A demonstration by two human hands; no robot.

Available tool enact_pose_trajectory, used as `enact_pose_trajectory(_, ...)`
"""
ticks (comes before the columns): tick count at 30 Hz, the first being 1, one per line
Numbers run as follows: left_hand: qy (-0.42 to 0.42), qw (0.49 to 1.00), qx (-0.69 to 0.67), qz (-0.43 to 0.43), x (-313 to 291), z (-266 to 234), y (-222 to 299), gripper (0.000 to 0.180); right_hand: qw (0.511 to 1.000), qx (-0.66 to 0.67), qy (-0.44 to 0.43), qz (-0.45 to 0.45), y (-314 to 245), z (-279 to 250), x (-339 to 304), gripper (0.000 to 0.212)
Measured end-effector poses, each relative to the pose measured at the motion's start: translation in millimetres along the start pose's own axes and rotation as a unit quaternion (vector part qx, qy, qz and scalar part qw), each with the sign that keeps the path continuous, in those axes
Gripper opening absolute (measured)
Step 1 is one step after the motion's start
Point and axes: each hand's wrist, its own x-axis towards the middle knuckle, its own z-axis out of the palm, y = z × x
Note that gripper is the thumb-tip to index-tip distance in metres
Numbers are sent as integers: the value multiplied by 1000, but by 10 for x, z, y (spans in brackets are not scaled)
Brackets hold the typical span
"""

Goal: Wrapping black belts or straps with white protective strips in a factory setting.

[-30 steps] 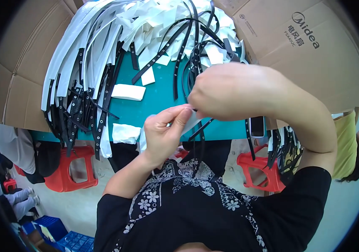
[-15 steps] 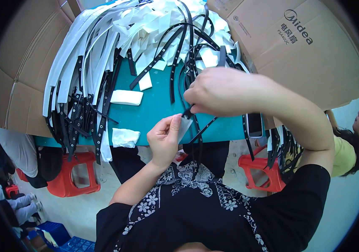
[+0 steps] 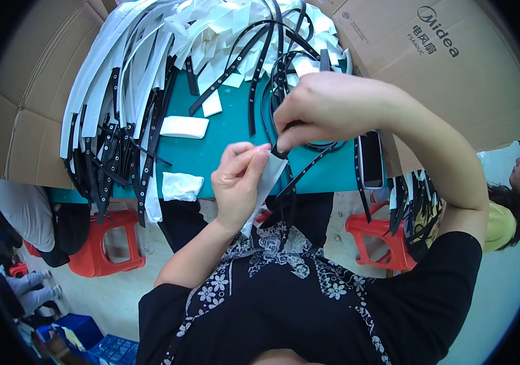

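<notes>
In front of my chest, my left hand (image 3: 237,182) is closed, pinching a narrow white paper sleeve (image 3: 265,187) near its upper end between thumb and fingers. The sleeve hangs down toward my lap. My right hand (image 3: 324,109) comes in from the right with fingers closed on a black strap (image 3: 279,153), right at the mouth of the sleeve. How far the strap sits inside cannot be made out. Other long black straps with metal eyelets (image 3: 251,103) trail over the green table (image 3: 223,137) behind and below my hands.
Black eyelet straps in white sleeves (image 3: 92,109) hang over the table's left front edge. A heap of white sleeves (image 3: 229,27) covers the back. Cardboard (image 3: 430,85) flanks both sides. A phone (image 3: 371,159) lies at right, red stools (image 3: 108,246) stand below, and another person (image 3: 503,213) sits at right.
The white sleeve now hangs lower and shows more of its length below my left hand. My right hand has turned and shifted slightly, still at the sleeve's mouth. The whole view has tilted a little.
</notes>
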Motion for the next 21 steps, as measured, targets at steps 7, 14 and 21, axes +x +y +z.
enact_pose_trajectory(7, 25, 999, 20, 40, 225, 134, 92, 15, 999, -21, 26, 25, -64, 160, 75, 53)
enact_pose_trajectory(14, -13, 996, -80, -34, 213, 88, -58, 13, 997, 66, 25, 28, -36, 378, 136, 43)
enact_pose_trajectory(21, -246, 943, 117, -191, -207, -398, -399, 15, 995, 52, 89, -7, 277, 65, -22, 24)
